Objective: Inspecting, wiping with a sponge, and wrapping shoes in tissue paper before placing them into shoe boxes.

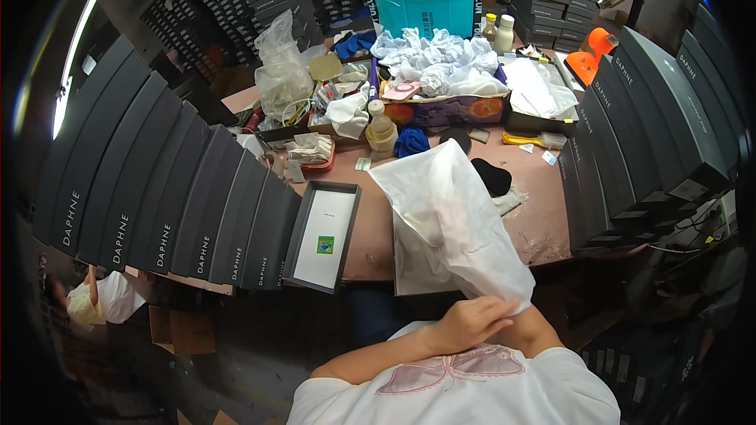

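Observation:
A thin white cloth or paper bag [425, 189] spreads over the near middle of the table. My left hand [476, 319] closes its fingers on the bag's near edge, beside my right wrist. My right forearm [535, 332] runs up under that edge, and a pinkish shape shows dimly through the white material. The fingers of my right hand are hidden by the bag. Beneath the bag lies a light-coloured open box [408, 274], mostly covered. Left of it, a dark grey box lid [299, 264] lies with its white inside up and a green sticker [324, 245] in it.
Leaning dark grey shoeboxes [181, 197] line the left; more boxes [630, 134] are stacked right. Behind stand a carton of crumpled white paper [441, 114], a bottle of yellowish liquid [381, 134] and an orange device [587, 63]. A yellow-handled brush [531, 140] and black pad [492, 178] lie nearer.

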Demonstrator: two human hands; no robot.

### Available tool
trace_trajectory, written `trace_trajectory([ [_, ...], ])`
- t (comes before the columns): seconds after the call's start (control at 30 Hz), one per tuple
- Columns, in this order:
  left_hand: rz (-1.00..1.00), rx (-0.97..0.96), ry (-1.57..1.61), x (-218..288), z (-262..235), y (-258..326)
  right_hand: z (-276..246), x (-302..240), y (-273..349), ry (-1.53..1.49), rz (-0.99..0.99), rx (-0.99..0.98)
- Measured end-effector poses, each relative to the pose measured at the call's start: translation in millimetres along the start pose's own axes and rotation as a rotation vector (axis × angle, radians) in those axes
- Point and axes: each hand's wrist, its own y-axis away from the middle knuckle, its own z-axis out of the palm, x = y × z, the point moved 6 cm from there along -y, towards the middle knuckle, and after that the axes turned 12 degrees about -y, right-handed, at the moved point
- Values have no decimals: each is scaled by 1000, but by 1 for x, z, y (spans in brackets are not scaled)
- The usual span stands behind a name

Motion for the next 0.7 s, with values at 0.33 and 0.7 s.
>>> trace_trajectory([
  [0.33,-862,912,810,-134,-125,106,-17,172,91,699,533,-521],
  [0.7,-584,253,-117,-94,-205,25,39,-26,100,870,-215,-399],
])
